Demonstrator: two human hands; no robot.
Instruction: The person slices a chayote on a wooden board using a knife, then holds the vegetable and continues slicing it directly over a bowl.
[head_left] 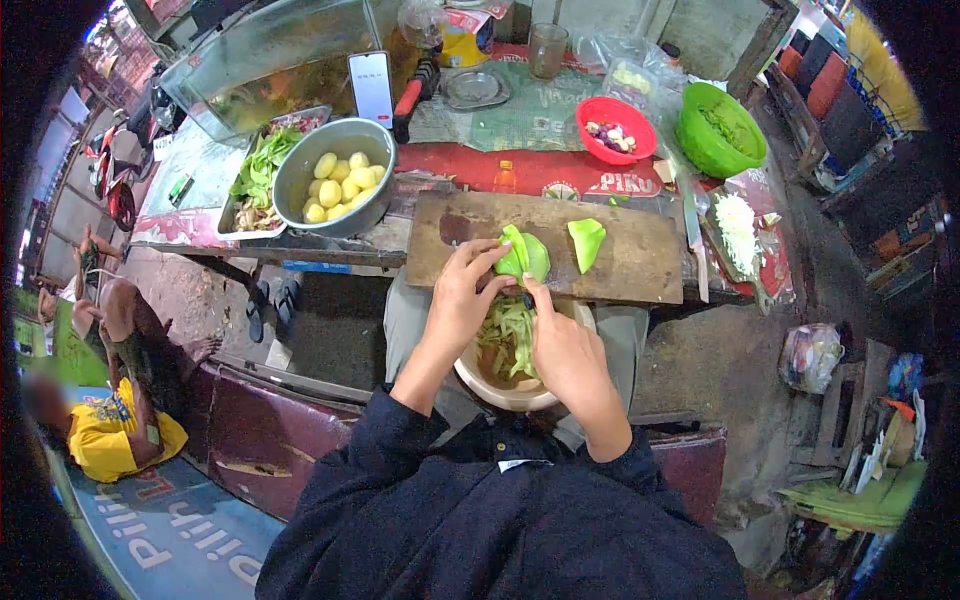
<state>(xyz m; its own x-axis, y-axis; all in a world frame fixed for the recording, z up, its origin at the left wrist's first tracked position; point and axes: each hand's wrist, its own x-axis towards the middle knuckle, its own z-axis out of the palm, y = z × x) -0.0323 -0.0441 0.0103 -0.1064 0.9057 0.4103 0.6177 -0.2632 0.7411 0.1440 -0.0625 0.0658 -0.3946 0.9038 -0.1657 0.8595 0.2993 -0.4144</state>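
On the wooden cutting board [450,215], my left hand [462,295] has its fingers closed on a green vegetable piece [525,256]. My right hand [565,345] is closed around a dark handle, mostly hidden by the fingers, right beside the piece; the blade cannot be made out. Another green piece [586,243] lies on the board to the right. Below the board's front edge, between my legs, a cream bowl [520,398] holds green strips [508,338].
A grey pot [340,222] of peeled potatoes stands back left, near a tray of leafy greens [262,168]. Red [640,108] and green bowls [735,165] and a knife [694,225] are right. A person in yellow [105,432] sits far left.
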